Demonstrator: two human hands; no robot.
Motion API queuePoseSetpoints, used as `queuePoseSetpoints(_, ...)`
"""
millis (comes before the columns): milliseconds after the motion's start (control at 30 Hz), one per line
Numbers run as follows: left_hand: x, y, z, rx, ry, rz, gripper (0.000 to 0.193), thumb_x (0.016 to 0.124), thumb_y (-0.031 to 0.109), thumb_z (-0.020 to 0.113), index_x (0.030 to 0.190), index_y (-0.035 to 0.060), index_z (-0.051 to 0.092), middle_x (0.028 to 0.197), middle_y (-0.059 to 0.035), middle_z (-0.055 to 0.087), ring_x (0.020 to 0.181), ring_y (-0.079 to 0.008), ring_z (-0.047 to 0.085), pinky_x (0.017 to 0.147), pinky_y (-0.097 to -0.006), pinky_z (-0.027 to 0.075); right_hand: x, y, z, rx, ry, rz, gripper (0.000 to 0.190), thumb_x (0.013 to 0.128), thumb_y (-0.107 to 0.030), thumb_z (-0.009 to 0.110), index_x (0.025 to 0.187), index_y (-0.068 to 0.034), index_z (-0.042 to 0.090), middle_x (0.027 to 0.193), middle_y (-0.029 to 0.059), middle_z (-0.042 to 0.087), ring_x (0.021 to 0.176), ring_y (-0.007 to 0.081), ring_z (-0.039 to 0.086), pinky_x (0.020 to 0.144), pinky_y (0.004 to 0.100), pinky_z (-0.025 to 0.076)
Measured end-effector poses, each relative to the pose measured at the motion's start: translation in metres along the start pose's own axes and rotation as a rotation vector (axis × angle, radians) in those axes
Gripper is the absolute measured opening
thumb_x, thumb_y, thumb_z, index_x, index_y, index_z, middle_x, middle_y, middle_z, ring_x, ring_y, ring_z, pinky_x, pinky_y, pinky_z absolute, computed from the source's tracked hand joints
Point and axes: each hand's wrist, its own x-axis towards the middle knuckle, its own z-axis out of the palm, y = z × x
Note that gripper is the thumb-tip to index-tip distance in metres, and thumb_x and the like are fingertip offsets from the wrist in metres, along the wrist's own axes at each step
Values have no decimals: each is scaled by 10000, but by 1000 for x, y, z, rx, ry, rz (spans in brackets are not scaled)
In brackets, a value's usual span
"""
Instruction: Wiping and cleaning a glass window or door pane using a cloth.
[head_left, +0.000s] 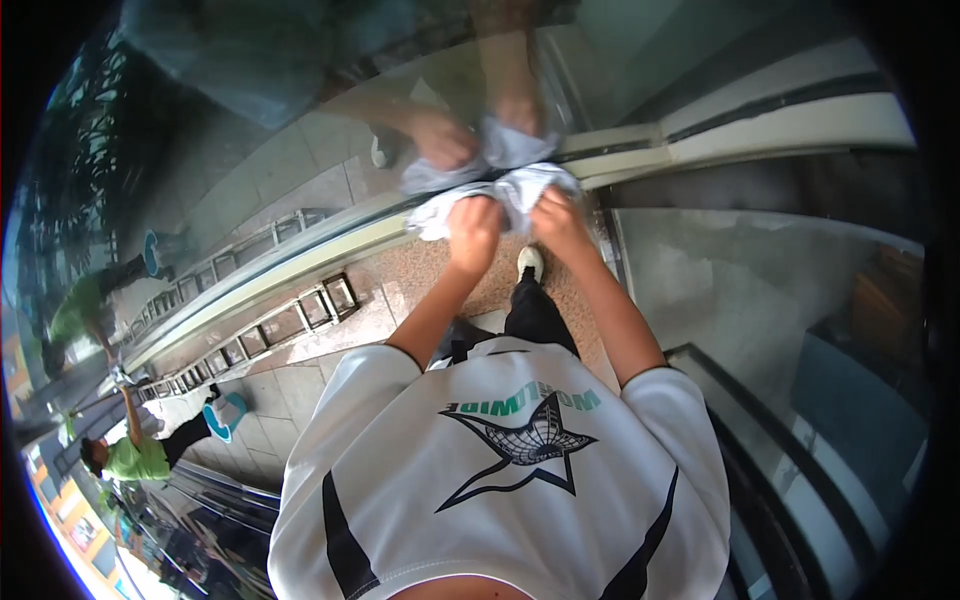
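Observation:
A crumpled white cloth (442, 214) is bunched under my left hand (475, 229), whose fingers are closed on it. My right hand (555, 221) grips more white cloth (536, 180) just to the right; whether both parts are one piece cannot be told. The cloth lies against the pale metal frame rail (360, 238) at the bottom of a large glass pane (300, 157). Both forearms and the cloth are mirrored in the glass.
A metal ladder (262, 339) lies along the wall's foot at the left. Beyond it a co-worker in a green shirt (139, 459) reaches to the glass, near a blue basin (225, 416). Dark metal rails (772, 442) stand at the right.

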Motion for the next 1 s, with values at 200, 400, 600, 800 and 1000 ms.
queuePoseSetpoints(200,43,64,99,-68,-36,197,150,672,94,649,803,33,606,792,-119,540,774,-299,565,723,-412,469,-60,94,-56,-264,19,252,434,725,-2,661,1151,-57,725,1006,174,704,958,373,630,907,460,500)
queuePoseSetpoints(400,53,63,75,79,93,405,130,687,210,603,736,95,563,814,-44,500,814,-211,536,692,-335,465,-55,55,-29,-504,304,590,769,628,29,661,1365,-180,602,749,187,545,705,366,544,689,482,474)
queuePoseSetpoints(600,-16,4,2,248,76,226,128,714,231,600,759,114,576,863,-24,513,868,-191,536,731,-323,467,-25,-34,32,-541,196,348,728,648,-14,656,1365,-124,591,644,169,532,639,334,500,601,447,441)
queuePoseSetpoints(800,-76,-79,-92,427,98,61,143,729,222,597,809,104,602,890,-30,517,878,-198,539,743,-322,487,20,-119,125,-511,168,54,647,660,-60,660,1305,-83,626,639,154,589,635,311,517,607,426,442)
queuePoseSetpoints(1000,-152,-173,-175,511,4,-387,133,724,185,630,819,95,654,933,-74,600,919,-248,584,809,-365,515,63,-203,225,-413,-64,-206,576,735,-101,644,1311,-76,627,841,112,691,837,272,595,779,377,497)
